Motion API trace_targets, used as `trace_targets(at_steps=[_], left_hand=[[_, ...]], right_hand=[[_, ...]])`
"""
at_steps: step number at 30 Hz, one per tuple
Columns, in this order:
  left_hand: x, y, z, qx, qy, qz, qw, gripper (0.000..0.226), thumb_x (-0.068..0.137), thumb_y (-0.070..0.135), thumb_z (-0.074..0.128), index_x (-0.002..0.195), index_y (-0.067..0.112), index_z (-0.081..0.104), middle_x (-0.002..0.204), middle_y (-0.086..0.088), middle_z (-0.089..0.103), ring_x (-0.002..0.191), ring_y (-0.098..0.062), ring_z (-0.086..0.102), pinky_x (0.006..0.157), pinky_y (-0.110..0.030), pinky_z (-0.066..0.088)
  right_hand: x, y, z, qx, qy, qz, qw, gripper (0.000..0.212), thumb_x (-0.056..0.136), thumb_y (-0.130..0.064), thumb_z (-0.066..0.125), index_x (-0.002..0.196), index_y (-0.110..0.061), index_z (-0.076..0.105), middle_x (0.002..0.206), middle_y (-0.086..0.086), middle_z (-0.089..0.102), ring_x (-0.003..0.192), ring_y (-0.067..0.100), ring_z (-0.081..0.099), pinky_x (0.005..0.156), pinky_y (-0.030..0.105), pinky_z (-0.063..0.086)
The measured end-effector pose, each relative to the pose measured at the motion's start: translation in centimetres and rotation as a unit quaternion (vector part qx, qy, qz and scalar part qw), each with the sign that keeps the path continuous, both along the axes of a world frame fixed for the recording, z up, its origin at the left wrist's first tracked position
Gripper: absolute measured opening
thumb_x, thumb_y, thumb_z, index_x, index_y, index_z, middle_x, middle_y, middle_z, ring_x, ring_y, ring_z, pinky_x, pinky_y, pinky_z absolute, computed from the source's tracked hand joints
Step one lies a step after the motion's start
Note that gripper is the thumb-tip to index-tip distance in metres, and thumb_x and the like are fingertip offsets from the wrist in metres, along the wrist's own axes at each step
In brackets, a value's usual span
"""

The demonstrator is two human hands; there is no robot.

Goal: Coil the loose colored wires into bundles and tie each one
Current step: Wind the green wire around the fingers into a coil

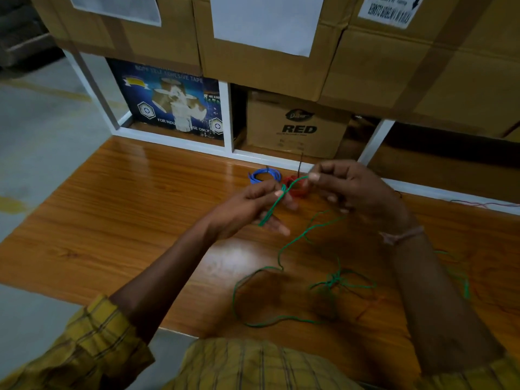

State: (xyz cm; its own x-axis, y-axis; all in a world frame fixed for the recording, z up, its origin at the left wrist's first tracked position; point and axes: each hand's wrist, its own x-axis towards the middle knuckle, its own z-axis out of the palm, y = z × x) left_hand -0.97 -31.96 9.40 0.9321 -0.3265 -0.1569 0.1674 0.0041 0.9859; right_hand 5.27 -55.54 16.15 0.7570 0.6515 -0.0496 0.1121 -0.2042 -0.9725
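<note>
Pinching the green wire [277, 204] between both hands, your left hand [253, 209] and right hand [346, 184] hold it above the tabletop [112, 220]; its slack trails below, near blue coil [264, 175] and red coil [295, 187].

— Where did the one view look from?

— From the person's head, above and close, facing forward and steeply down over the wooden tabletop [118, 220].

— How much did it take in?

— A wide angle: the yellow checked shirt [253, 364] lay at the near edge, cardboard boxes [281, 68] stood at the far side, and grey floor [36, 119] showed far left. No second view shared the scene.
</note>
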Motion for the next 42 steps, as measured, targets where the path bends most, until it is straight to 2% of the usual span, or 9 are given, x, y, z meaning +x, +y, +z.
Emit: trace_targets(at_steps=[5,9,13,15,18,22,28,35,42], left_hand=[[-0.4,0.0,-0.1,-0.175,0.045,-0.028,0.983,0.034,0.116,0.027,0.032,0.119,0.007,0.059,0.125,-0.028,0.069,0.040,-0.007,0.034,0.044,-0.021,0.036],[-0.4,0.3,-0.4,-0.292,0.077,-0.026,0.953,0.038,0.116,0.026,0.029,0.119,0.007,0.061,0.119,-0.021,0.070,0.042,-0.006,0.042,0.046,-0.023,0.022],[-0.3,0.8,0.5,-0.411,0.080,-0.040,0.907,0.031,0.115,0.023,0.033,0.121,0.006,0.059,0.145,-0.022,0.061,0.087,-0.023,0.076,0.073,-0.028,0.061],[0.3,1.2,0.4,-0.443,0.079,-0.033,0.893,0.031,0.116,0.022,0.031,0.121,0.005,0.057,0.158,-0.024,0.049,0.132,-0.041,0.063,0.108,-0.052,0.054],[1.3,1.2,0.6,-0.418,0.065,0.029,0.906,0.027,0.116,0.019,0.034,0.115,0.008,0.058,0.163,-0.024,0.043,0.148,-0.047,0.046,0.113,-0.066,0.043],[1.8,1.1,-0.2,-0.277,0.053,0.148,0.948,0.015,0.112,0.021,0.046,0.106,0.016,0.059,0.149,-0.023,0.059,0.115,-0.027,0.071,0.082,-0.037,0.058],[1.2,1.3,-2.2,0.115,-0.075,0.070,0.988,0.021,0.115,0.023,0.042,0.122,0.009,0.055,0.123,-0.017,0.068,0.100,-0.011,0.069,0.086,-0.041,0.056],[0.1,1.7,-0.9,-0.022,-0.004,-0.017,1.000,0.026,0.117,0.025,0.032,0.119,0.006,0.049,0.126,-0.027,0.070,0.050,-0.021,0.058,0.041,-0.020,0.031],[-0.1,1.6,-0.7,-0.246,0.059,-0.067,0.965,0.031,0.117,0.026,0.029,0.127,0.007,0.051,0.129,-0.028,0.058,0.049,-0.011,0.051,0.042,-0.017,0.031]], right_hand=[[2.4,2.1,-2.9,0.009,-0.024,-0.086,0.996,0.032,0.103,-0.022,0.061,0.101,0.010,0.062,0.057,0.000,0.046,0.041,0.010,0.031,0.037,0.020,0.025],[2.7,3.5,-6.1,-0.004,-0.018,-0.192,0.981,0.037,0.096,-0.030,0.071,0.099,0.006,0.063,0.059,0.004,0.047,0.039,0.011,0.031,0.036,0.019,0.024],[0.4,4.7,-9.6,-0.028,0.047,-0.170,0.984,0.020,0.106,-0.023,0.055,0.103,-0.007,0.067,0.061,-0.004,0.048,0.042,0.006,0.035,0.036,0.019,0.024],[-1.8,5.5,-10.5,-0.092,0.052,-0.127,0.986,0.022,0.108,-0.016,0.049,0.100,-0.010,0.068,0.070,0.003,0.049,0.048,0.006,0.038,0.039,0.019,0.027],[-4.5,6.6,-11.1,-0.162,0.077,-0.058,0.982,0.028,0.109,-0.019,0.043,0.094,-0.013,0.067,0.065,0.004,0.051,0.037,0.003,0.034,0.036,0.017,0.025],[-6.0,6.4,-8.3,-0.195,0.025,0.008,0.980,0.030,0.108,-0.029,0.049,0.095,-0.009,0.066,0.056,-0.002,0.057,0.038,0.003,0.040,0.039,0.019,0.032],[-3.8,3.9,-1.9,-0.146,0.017,0.057,0.988,0.024,0.099,-0.024,0.066,0.094,-0.001,0.065,0.056,0.006,0.055,0.036,0.014,0.042,0.038,0.021,0.038],[1.2,2.3,-1.7,0.100,0.137,-0.022,0.985,0.019,0.103,-0.012,0.052,0.093,-0.001,0.063,0.052,0.001,0.036,0.040,0.011,0.025,0.041,0.025,0.036],[2.9,4.0,-7.7,0.071,0.168,-0.123,0.975,0.017,0.098,-0.024,0.064,0.104,-0.009,0.068,0.066,0.001,0.047,0.051,0.008,0.038,0.046,0.019,0.038]])
